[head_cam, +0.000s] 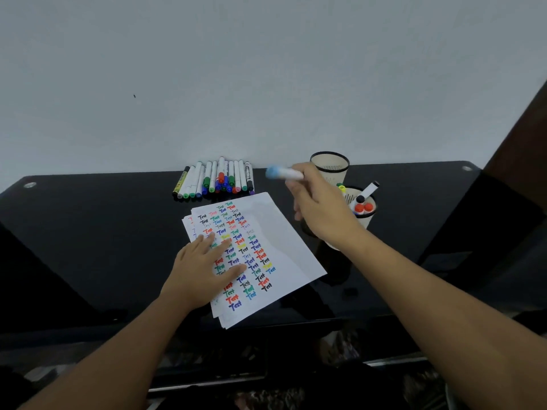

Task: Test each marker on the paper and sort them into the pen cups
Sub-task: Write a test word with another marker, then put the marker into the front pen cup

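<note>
- Two bare forearms are reaching in from the near edge of a glossy black table [88, 232], one from each lower corner of the view.
- The left hand [204, 269] is lying flat, fingers straight and spread, pressing on the near left part of a stack of paper [284, 247] that is sitting askew at the table's middle.
- The top sheet is carrying columns of the word "Test" in many colours; its right strip is showing blank.
- The right hand [321, 211] is hovering above the table beyond the paper's right edge, fingers curled round a white marker [285, 173] with a light blue cap; the marker is lying roughly level, cap pointing left, blurred.
- Just behind that hand, toward the table's right side, a pen cup [365, 211] is holding several markers, red and black caps showing.
- A second pen cup [330, 167] is standing farther back, by the far edge; its contents cannot be seen.
- A row of markers [216, 180] is lying side by side along the far edge, left of the cups, against a pale wall [266, 69].
- Bare tabletop is stretching wide to the left of the paper.
</note>
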Tool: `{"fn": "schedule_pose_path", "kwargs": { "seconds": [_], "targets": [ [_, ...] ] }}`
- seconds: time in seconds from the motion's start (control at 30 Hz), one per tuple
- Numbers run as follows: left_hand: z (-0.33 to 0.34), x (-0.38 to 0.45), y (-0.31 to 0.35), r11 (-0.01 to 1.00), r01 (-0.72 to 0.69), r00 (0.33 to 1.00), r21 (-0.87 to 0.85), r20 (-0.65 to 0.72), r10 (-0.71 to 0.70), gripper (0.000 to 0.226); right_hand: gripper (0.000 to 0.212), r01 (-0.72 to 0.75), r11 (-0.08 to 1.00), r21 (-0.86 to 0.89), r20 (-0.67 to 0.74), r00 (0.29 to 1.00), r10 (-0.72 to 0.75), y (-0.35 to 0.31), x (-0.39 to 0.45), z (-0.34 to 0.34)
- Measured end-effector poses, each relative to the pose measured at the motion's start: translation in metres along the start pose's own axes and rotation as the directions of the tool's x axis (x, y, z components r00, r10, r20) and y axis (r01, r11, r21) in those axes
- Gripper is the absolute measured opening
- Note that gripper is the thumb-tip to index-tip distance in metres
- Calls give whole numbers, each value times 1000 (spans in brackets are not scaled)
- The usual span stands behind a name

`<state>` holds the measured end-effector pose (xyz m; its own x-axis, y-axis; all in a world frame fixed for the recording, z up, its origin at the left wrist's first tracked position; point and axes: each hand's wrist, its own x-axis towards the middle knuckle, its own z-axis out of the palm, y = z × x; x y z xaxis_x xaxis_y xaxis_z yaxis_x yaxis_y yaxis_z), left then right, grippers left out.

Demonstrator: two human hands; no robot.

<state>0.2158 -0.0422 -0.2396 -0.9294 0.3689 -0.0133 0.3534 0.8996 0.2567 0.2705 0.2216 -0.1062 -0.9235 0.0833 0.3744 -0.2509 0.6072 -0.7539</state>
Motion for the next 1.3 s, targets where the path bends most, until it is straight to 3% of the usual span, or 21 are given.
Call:
{"fn": "schedule_pose_path", "kwargs": {
  "seconds": [0.17, 0.33, 0.6, 1.0, 1.1, 1.2, 1.3],
  "targets": [
    [2, 1, -1, 1000, -1, 1000, 22, 4, 1, 94, 33, -1, 928, -374, -204, 976, -81, 0, 1, -39],
    [2, 0, -2, 1000, -1, 1000, 27, 2, 1, 94, 22, -153, 919, -363, -314, 949, 34, 17, 7, -71],
    [4, 2, -4, 999, -7, 1000, 38, -3, 7, 96, 29, -315, 869, -381, -243, 941, 234, 35, 5, -84],
    [4, 3, -4, 999, 4, 1000, 35, 10, -4, 97, 26, -292, 849, -440, -180, 955, 235, 41, 12, -80],
    [3, 2, -4, 1000, 0, 1000, 17, 3, 0, 97, 26, -275, 887, -371, -234, 952, 197, 42, 8, -81],
    [3, 2, -5, 1000, -3, 1000, 11, -5, 3, 98, 25, -255, 863, -436, -241, 957, 160, 44, 6, -79],
    [2, 2, -5, 1000, -5, 1000, 7, -4, 5, 98, 20, -301, 827, -475, -149, 954, 261, 48, 6, -77]
  ]
}}
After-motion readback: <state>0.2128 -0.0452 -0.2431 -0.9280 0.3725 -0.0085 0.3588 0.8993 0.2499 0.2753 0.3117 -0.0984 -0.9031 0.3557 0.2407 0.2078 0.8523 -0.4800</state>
